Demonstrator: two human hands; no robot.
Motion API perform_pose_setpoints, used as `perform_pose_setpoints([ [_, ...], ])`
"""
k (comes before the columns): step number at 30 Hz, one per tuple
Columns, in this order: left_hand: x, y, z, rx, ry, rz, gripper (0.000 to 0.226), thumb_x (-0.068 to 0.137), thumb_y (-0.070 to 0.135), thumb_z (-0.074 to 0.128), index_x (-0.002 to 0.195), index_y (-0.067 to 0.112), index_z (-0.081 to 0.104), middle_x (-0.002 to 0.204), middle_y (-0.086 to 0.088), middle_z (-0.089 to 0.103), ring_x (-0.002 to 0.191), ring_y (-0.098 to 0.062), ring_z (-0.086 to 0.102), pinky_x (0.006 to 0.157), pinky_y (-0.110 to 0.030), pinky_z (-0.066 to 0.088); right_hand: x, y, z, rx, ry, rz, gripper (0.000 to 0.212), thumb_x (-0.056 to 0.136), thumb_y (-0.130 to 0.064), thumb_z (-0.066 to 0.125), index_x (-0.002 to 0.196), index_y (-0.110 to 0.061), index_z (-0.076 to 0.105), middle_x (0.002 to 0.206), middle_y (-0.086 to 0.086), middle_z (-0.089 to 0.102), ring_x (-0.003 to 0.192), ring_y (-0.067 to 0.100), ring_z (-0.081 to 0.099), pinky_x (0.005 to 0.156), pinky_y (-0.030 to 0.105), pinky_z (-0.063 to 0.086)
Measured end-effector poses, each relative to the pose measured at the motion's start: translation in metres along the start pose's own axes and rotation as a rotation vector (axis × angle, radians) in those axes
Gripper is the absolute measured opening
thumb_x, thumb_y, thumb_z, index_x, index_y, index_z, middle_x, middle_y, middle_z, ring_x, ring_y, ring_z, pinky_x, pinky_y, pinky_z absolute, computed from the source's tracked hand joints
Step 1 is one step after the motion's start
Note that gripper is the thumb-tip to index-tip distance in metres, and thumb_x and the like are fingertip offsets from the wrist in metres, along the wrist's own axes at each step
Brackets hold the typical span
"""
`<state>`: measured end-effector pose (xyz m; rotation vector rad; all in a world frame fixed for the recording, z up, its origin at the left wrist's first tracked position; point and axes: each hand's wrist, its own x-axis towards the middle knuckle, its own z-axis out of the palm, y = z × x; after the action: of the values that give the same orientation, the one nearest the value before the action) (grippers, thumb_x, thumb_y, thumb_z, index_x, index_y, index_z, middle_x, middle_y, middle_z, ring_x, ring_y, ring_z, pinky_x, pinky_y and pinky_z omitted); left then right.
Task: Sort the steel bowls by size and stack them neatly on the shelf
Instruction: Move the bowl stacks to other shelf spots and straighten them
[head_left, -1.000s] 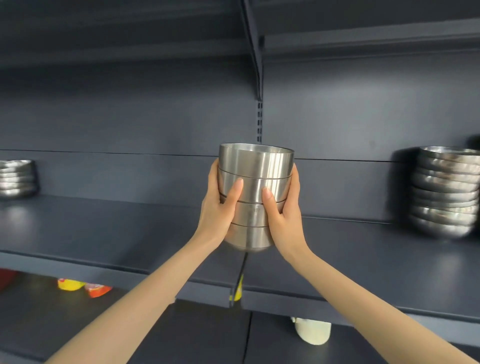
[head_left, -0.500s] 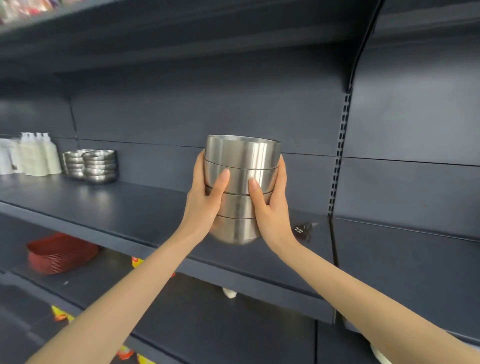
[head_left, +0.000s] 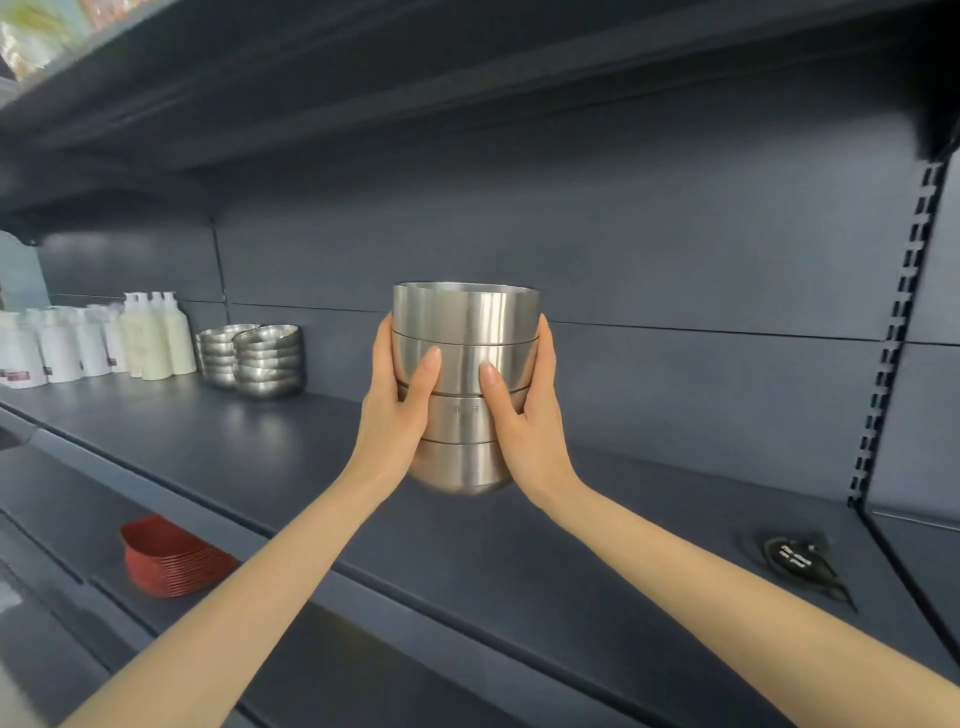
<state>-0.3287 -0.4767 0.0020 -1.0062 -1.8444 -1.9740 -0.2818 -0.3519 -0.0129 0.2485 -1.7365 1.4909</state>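
A stack of four steel bowls (head_left: 465, 312) is gripped between the left hand (head_left: 392, 415) and right hand (head_left: 530, 421), over the dark shelf (head_left: 291, 452). Most fingers are hidden behind it. Whether its blurred base touches cannot be told. Shallower bowl stacks (head_left: 267, 361) are seen far left.

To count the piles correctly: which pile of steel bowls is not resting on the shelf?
The tall stack of four deep bowls, gripped between the left hand and right hand. The two low stacks by the white bottles stand on the shelf.
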Motion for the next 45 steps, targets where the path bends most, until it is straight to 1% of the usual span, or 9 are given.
perform_pose_setpoints([
  [2,0.012,-0.013,-0.01,-0.007,0.003,-0.001,0.078,0.077,0.066,0.049,0.147,0.042,0.023,0.128,0.025,0.056,0.113,0.006,0.056,0.09,-0.022,0.045,0.012,0.013,0.013,-0.003,-0.002,0.008,0.092,0.078,-0.062,0.056,0.151,-0.038,0.006,0.153,-0.017,0.029,0.139,0.004,0.032,0.114,0.042,0.033],
  [9,0.043,-0.054,-0.051,-0.015,0.002,-0.013,0.076,0.076,0.067,0.05,0.144,0.042,0.027,0.127,0.025,0.057,0.114,0.003,0.057,0.092,-0.025,0.045,0.033,0.049,0.061,-0.007,-0.006,0.034,0.091,0.079,-0.062,0.056,0.151,-0.039,0.005,0.153,-0.018,0.028,0.139,0.004,0.031,0.114,0.042,0.033],
  [12,0.056,-0.069,-0.077,-0.013,0.019,-0.015,0.078,0.076,0.066,0.049,0.145,0.042,0.026,0.123,0.033,0.056,0.113,0.009,0.055,0.09,-0.019,0.044,0.044,0.061,0.091,-0.02,-0.005,0.031,0.091,0.079,-0.061,0.056,0.151,-0.037,0.006,0.154,-0.017,0.027,0.14,0.003,0.03,0.114,0.042,0.032],
  [17,0.079,-0.09,-0.14,-0.021,0.005,-0.045,0.07,0.083,0.065,0.056,0.143,0.045,0.026,0.112,0.044,0.054,0.107,0.018,0.053,0.084,-0.011,0.043,0.055,0.079,0.159,-0.015,0.015,0.034,0.09,0.08,-0.062,0.057,0.151,-0.039,0.006,0.154,-0.015,0.028,0.14,0.007,0.032,0.113,0.045,0.034],
  [22,0.105,-0.111,-0.216,-0.012,-0.022,-0.035,0.076,0.076,0.066,0.052,0.144,0.044,0.027,0.123,0.033,0.056,0.112,0.012,0.054,0.085,-0.011,0.044,0.065,0.09,0.238,-0.029,0.042,0.049,0.093,0.075,-0.072,0.056,0.148,-0.045,0.006,0.153,-0.016,0.029,0.14,0.008,0.032,0.112,0.046,0.034],
  [26,0.118,-0.125,-0.269,-0.006,-0.057,-0.033,0.069,0.084,0.065,0.053,0.143,0.043,0.025,0.115,0.045,0.052,0.109,0.019,0.051,0.08,-0.003,0.042,0.07,0.098,0.293,-0.039,0.059,0.05,0.09,0.078,-0.066,0.056,0.149,-0.044,0.005,0.153,-0.017,0.028,0.14,0.006,0.032,0.113,0.045,0.034],
  [31,0.136,-0.15,-0.319,-0.009,-0.09,-0.026,0.087,0.073,0.07,0.048,0.149,0.04,0.018,0.128,0.031,0.051,0.115,0.01,0.053,0.092,-0.017,0.044,0.075,0.111,0.345,-0.072,0.097,0.054,0.091,0.078,-0.065,0.056,0.15,-0.042,0.005,0.153,-0.017,0.028,0.139,0.006,0.032,0.113,0.045,0.034],
  [35,0.149,-0.173,-0.342,-0.034,-0.088,-0.044,0.09,0.071,0.072,0.048,0.15,0.042,0.015,0.136,0.022,0.049,0.12,0.004,0.051,0.101,-0.028,0.044,0.083,0.125,0.371,-0.119,0.095,0.054,0.09,0.078,-0.064,0.054,0.15,-0.041,0.004,0.155,-0.018,0.025,0.14,0.004,0.029,0.114,0.044,0.032],
  [45,0.206,-0.235,-0.354,-0.08,-0.105,-0.042,0.08,0.073,0.07,0.046,0.145,0.049,0.017,0.127,0.037,0.046,0.113,0.019,0.047,0.089,-0.011,0.039,0.132,0.182,0.397,-0.182,0.118,0.031,0.092,0.078,-0.061,0.054,0.151,-0.036,0.005,0.156,-0.018,0.021,0.141,-0.001,0.025,0.116,0.04,0.03],
])
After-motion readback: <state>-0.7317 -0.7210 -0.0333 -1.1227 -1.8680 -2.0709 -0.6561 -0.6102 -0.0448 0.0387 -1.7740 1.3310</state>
